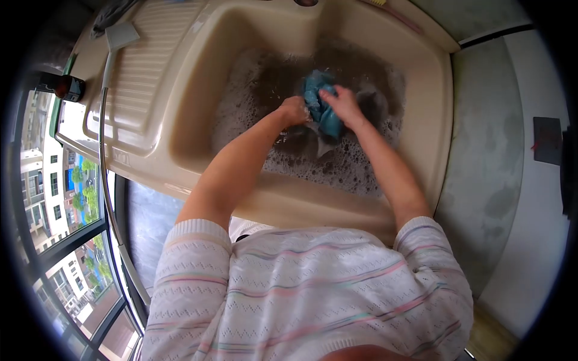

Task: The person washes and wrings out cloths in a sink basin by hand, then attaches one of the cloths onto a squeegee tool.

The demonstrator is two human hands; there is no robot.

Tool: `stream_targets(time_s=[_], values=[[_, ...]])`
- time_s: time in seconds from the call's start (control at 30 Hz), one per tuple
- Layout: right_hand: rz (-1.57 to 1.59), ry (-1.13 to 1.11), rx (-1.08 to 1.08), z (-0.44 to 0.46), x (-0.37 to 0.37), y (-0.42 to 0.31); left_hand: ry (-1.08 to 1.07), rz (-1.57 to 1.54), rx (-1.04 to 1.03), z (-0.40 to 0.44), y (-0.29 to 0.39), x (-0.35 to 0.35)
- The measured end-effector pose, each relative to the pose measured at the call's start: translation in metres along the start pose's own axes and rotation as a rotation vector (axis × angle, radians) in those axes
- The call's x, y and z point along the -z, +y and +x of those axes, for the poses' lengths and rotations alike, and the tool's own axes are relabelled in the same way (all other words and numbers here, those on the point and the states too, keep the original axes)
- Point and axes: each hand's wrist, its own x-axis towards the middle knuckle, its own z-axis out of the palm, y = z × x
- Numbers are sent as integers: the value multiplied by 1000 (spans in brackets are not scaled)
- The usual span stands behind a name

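Observation:
A wet teal cloth is bunched up between my two hands over the soapy water in the basin. My left hand is closed on its left side, at the water's surface, with suds around the fingers. On the other side, my right hand grips the cloth from the right, thumb and fingers pressed into it. Greyish fabric shows in the water just below the cloth; whether it is part of the same piece I cannot tell.
The beige sink holds dark, foamy water. To its left is a ribbed drainboard, with a long-handled tool lying along it. A dark bottle stands by the window. A wall borders the right side.

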Motion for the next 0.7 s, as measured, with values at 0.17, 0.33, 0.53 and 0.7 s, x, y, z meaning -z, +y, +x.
stream_targets(time_s=[0.17, 0.33, 0.53, 0.7], values=[[379, 299, -142, 46, 45, 23, 234, -1213, 426, -18, 2, 42], [-191, 344, 252, 35, -51, 5, 45, -1793, 492, -24, -4, 61], [-171, 134, 439, -10, -66, -114, 349, -1681, 224, -17, -31, 31], [-565, 281, 221, 46, -13, 10, 545, -1642, 502, -19, -8, 73]])
